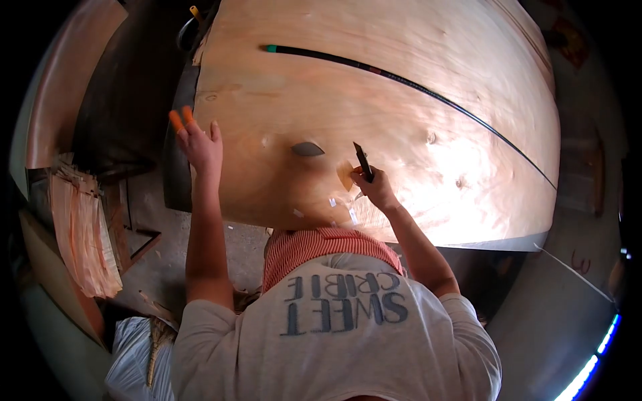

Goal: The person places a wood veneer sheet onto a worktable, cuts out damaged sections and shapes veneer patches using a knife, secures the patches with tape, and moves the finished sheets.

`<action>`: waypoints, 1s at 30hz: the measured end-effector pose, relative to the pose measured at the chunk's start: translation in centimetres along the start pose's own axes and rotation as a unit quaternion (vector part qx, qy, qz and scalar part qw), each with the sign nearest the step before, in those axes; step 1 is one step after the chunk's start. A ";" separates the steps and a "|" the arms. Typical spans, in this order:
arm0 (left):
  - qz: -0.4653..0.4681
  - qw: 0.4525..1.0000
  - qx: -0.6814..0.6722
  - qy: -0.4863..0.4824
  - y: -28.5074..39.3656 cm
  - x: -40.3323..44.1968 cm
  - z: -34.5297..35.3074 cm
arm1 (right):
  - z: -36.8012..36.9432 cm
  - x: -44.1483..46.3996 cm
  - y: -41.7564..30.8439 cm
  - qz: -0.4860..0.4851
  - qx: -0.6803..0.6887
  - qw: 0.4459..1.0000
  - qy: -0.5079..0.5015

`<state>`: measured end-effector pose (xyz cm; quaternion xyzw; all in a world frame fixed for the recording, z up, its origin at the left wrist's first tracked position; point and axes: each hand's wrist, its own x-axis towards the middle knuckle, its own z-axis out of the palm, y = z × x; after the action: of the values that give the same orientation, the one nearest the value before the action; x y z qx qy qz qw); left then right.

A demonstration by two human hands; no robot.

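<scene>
A large sheet of pale wood veneer [267, 113] lies in front of me. A lens-shaped grey opening [308, 149] shows in it, between my two hands. My right hand [377, 190] is closed round a black utility knife [363, 164], its blade pointing up and away from me. A small tan piece of veneer [345, 175] is beside the same hand; whether the fingers pinch it I cannot tell. My left hand [202, 148], with orange finger covers [182, 119] on two fingers, is open at the sheet's left edge and holds nothing.
A long thin black rod with a green end [321, 55] lies across the sheet. Small whitish scraps [332, 202] are near its front edge. Stacked veneer strips [80, 227] stand at left, above a white sack [134, 354]. A yellow-handled tool [194, 13] is at the far left corner.
</scene>
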<state>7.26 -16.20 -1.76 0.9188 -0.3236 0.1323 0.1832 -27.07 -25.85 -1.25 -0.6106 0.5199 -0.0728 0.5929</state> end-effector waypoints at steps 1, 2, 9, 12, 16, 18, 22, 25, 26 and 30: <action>0.059 0.991 -0.110 -0.044 0.4 -0.6 -0.5 | 0.4 0.3 -0.2 -0.020 -0.025 0.999 0.006; 0.118 0.965 -0.219 -0.089 1.1 -1.5 -1.1 | 0.8 0.4 -0.2 -0.038 -0.049 0.998 0.013; -0.074 0.629 -0.540 -0.554 7.2 -9.8 -0.2 | 3.2 0.5 -2.7 -0.003 -0.095 0.987 -0.131; -0.124 0.632 -0.507 -0.573 6.8 -10.3 0.5 | 3.6 0.4 -3.0 0.028 -0.083 0.987 -0.137; -0.292 0.577 -0.595 -0.477 7.1 -11.0 1.3 | 3.8 0.4 -2.4 0.061 0.012 0.994 -0.095; -0.358 0.566 -0.595 -0.445 7.5 -11.0 1.5 | 4.0 0.5 -2.2 0.080 0.058 0.991 -0.087; -0.389 0.569 -0.597 -0.411 8.0 -11.4 2.7 | 4.7 2.5 -1.0 0.084 0.079 0.992 -0.055; -0.315 0.648 -0.591 -0.362 7.5 -11.4 4.3 | 5.3 4.9 0.2 0.069 0.074 0.994 -0.043; -0.248 0.698 -0.594 -0.314 6.6 -11.8 6.0 | 5.4 5.6 0.3 0.063 0.070 0.994 -0.046; 0.106 0.920 -0.364 -0.098 4.4 -10.8 4.4 | 5.8 7.8 0.6 0.055 -0.022 0.997 -0.043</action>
<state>-3.20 -15.38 -8.49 0.7576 -0.4612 -0.0670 0.4571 -19.83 -27.62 -7.54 -0.5964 0.5280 -0.0026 0.6046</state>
